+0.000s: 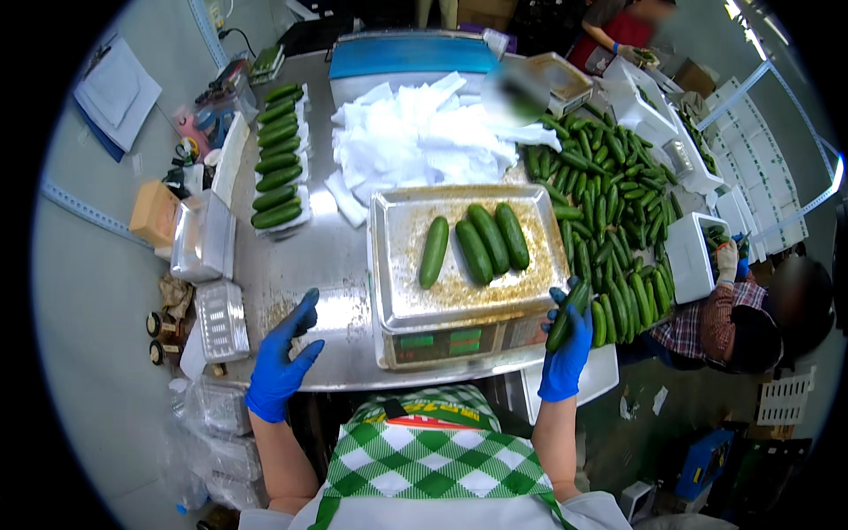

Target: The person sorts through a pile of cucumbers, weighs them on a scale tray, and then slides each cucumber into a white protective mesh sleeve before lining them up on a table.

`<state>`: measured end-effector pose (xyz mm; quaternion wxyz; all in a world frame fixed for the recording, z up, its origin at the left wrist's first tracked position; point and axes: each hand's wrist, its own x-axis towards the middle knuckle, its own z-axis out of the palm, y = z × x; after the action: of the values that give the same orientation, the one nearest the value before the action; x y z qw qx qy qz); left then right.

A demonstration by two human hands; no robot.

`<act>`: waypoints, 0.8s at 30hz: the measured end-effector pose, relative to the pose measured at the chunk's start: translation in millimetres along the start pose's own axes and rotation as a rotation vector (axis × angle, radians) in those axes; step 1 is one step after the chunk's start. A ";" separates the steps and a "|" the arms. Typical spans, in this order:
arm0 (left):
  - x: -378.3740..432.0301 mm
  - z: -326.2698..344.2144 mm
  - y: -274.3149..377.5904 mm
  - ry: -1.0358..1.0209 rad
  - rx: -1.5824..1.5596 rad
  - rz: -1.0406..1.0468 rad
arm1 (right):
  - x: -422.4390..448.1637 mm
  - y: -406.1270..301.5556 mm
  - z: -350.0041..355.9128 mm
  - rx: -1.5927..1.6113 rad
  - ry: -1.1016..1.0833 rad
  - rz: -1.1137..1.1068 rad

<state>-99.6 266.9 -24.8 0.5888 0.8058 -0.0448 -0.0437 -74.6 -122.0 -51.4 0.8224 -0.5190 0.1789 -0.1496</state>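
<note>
My right hand, in a blue glove, holds a green cucumber by the right front corner of a weighing scale. Four cucumbers lie on the scale's stained metal tray, one a little apart from the other three. My left hand, also gloved in blue, is held empty with its fingers apart over the front left of the metal table. A large pile of cucumbers covers the table's right side. Several cucumbers lie in a column on white wraps at the left.
White wraps are heaped behind the scale, before a blue-topped box. Clear plastic trays stand along the left edge. A co-worker in a plaid shirt reaches into a white foam box at the right; another person stands at the back right.
</note>
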 end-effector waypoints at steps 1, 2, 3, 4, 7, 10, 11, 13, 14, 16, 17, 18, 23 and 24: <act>4.0 7.9 2.6 0.042 0.000 0.010 | 3.3 -1.2 1.6 -0.004 0.007 0.020; 12.7 17.4 7.3 0.050 -0.022 -0.003 | 5.8 -3.4 4.0 -0.010 0.013 0.041; 20.1 29.4 11.6 0.055 -0.045 -0.026 | 6.0 -4.8 5.0 -0.020 0.023 0.071; 30.0 44.4 17.4 0.038 -0.024 -0.009 | 12.9 -4.3 0.9 -0.072 0.007 0.099; 65.6 93.1 29.4 -0.069 0.111 0.051 | 49.9 0.5 -6.5 -0.190 -0.122 -0.022; 103.1 130.8 19.8 -0.018 0.484 0.086 | 81.3 -12.1 14.9 -0.413 -0.221 -0.145; 113.6 139.8 20.4 -0.021 0.547 0.046 | 92.1 -11.9 16.9 -0.503 -0.253 -0.243; 128.4 154.2 5.5 -0.015 0.684 -0.057 | 98.8 -15.4 25.3 -0.541 -0.393 -0.135; 130.0 157.2 -3.4 0.038 0.644 -0.025 | 96.0 -20.3 27.0 -0.610 -0.401 -0.136; 121.4 154.7 1.9 0.204 0.390 -0.058 | 83.5 -31.8 28.4 -0.658 -0.444 -0.112; 115.0 151.4 2.3 0.291 0.262 -0.072 | 77.5 -36.9 26.6 -0.661 -0.506 -0.096; 98.9 143.0 -5.0 0.430 0.201 -0.077 | 69.6 -42.0 25.5 -0.663 -0.568 -0.078; 31.2 119.4 24.8 1.408 -0.190 0.143 | 77.2 -48.3 -12.6 -0.638 -0.628 -0.042; 19.6 113.3 30.5 1.473 -0.059 0.240 | 81.3 -52.8 -16.3 -0.592 -0.593 0.014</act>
<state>-94.7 148.2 -30.4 0.4886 0.5998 0.2750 0.5708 -12.6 -192.2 -21.4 0.6547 -0.7522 -0.0271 0.0697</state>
